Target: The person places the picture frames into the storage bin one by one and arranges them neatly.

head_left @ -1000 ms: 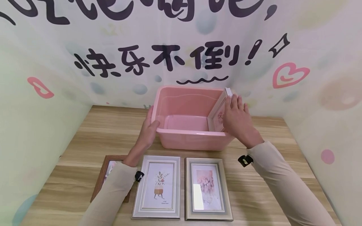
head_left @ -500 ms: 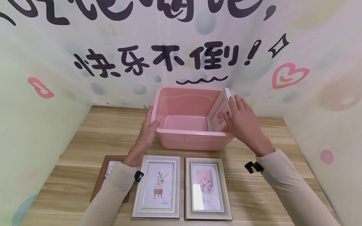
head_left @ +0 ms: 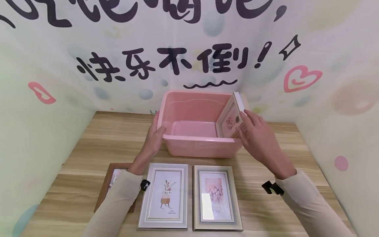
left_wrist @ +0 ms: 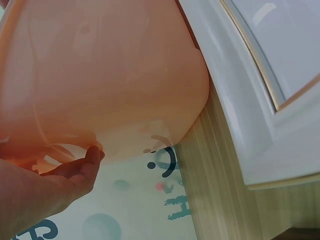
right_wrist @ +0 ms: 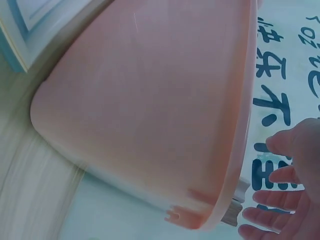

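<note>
A pink plastic bin (head_left: 204,148) stands near the back of the table. My left hand (head_left: 153,136) grips its left rim, thumb on top; in the left wrist view the fingers curl at the handle slot. A pale picture frame (head_left: 229,121) with a pink flower print leans on edge inside the bin's right end, and another frame's edge shows behind it. Over that end is my right hand (head_left: 260,141), its fingertips overlapping the frame's upper corner. From the right wrist view, this hand (right_wrist: 295,185) has its fingers spread, with nothing between them.
In front of the bin lie a white frame (head_left: 165,194) with a potted-plant print and a cream frame (head_left: 217,194) with a flower print. A brown frame (head_left: 104,194) lies partly under my left forearm. A printed cloth wall (head_left: 133,95) rises behind the bin.
My right hand has drawn back toward me and to the right, off the upright frames, uncovering more of them. The left hand keeps its hold on the bin.
</note>
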Action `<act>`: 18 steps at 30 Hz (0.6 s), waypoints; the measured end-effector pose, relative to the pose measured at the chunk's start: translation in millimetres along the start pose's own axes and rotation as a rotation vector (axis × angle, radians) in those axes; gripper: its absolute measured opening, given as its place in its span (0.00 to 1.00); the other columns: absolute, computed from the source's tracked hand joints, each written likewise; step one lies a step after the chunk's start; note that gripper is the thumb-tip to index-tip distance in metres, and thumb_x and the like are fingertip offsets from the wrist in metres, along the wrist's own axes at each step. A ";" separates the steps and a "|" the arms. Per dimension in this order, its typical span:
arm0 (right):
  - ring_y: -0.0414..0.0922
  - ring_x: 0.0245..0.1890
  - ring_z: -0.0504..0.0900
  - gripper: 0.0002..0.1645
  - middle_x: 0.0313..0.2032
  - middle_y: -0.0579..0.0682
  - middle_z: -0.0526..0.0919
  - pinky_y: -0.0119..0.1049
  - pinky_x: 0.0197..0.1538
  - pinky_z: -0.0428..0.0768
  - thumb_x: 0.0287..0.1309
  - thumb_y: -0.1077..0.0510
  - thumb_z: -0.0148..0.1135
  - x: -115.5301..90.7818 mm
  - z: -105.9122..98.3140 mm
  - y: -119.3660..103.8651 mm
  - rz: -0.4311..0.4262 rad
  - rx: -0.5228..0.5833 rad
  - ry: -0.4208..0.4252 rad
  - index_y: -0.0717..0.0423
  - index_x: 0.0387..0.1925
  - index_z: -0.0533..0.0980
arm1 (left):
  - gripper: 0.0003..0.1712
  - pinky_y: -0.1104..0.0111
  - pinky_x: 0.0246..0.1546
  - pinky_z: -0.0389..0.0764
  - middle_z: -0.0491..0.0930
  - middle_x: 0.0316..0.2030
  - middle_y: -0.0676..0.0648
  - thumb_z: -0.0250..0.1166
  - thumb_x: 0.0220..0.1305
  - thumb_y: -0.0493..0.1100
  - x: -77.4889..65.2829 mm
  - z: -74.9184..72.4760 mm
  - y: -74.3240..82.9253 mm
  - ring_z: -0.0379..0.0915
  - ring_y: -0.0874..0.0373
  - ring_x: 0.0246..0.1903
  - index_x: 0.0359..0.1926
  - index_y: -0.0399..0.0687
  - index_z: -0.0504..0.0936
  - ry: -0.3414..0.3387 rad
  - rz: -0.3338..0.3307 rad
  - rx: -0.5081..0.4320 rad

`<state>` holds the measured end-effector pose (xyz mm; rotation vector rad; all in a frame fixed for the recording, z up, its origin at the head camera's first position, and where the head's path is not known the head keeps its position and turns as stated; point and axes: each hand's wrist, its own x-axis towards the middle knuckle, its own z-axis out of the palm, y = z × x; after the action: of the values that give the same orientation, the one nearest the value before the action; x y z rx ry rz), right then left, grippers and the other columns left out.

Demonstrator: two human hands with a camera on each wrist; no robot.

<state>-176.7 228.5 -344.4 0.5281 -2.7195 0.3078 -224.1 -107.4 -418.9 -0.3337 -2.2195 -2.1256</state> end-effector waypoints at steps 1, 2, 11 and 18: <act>0.64 0.65 0.67 0.35 0.67 0.66 0.66 0.63 0.60 0.71 0.63 0.58 0.62 -2.8 -0.1 -0.9 -0.008 0.006 0.005 0.65 0.69 0.64 | 0.42 0.46 0.67 0.62 0.50 0.76 0.43 0.42 0.65 0.34 -0.1 -0.1 -0.1 0.57 0.42 0.67 0.79 0.45 0.41 -0.001 -0.001 0.003; 0.64 0.64 0.68 0.35 0.67 0.66 0.67 0.63 0.59 0.72 0.63 0.59 0.62 -5.4 0.0 -1.8 -0.020 0.017 0.013 0.65 0.69 0.65 | 0.42 0.46 0.67 0.62 0.50 0.76 0.43 0.42 0.65 0.34 -0.3 -0.2 0.1 0.57 0.42 0.67 0.79 0.45 0.41 -0.001 -0.003 0.005; 0.61 0.61 0.72 0.36 0.63 0.64 0.72 0.60 0.58 0.75 0.54 0.63 0.69 -27.4 9.6 -3.5 -0.208 0.114 0.092 0.65 0.65 0.70 | 0.42 0.47 0.68 0.60 0.50 0.76 0.43 0.42 0.65 0.33 -0.5 0.0 0.1 0.55 0.40 0.69 0.79 0.47 0.41 -0.008 0.005 -0.006; 0.59 0.59 0.74 0.30 0.60 0.64 0.74 0.55 0.55 0.79 0.60 0.58 0.65 -43.4 21.2 -6.1 -0.349 0.132 0.105 0.66 0.62 0.72 | 0.42 0.48 0.70 0.57 0.48 0.77 0.44 0.42 0.65 0.33 -0.5 0.5 1.3 0.51 0.41 0.71 0.79 0.45 0.41 -0.012 0.011 -0.010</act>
<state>-142.8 231.0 -379.4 0.9784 -2.4597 0.4092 -223.3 -107.0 -417.7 -0.3587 -2.2090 -2.1357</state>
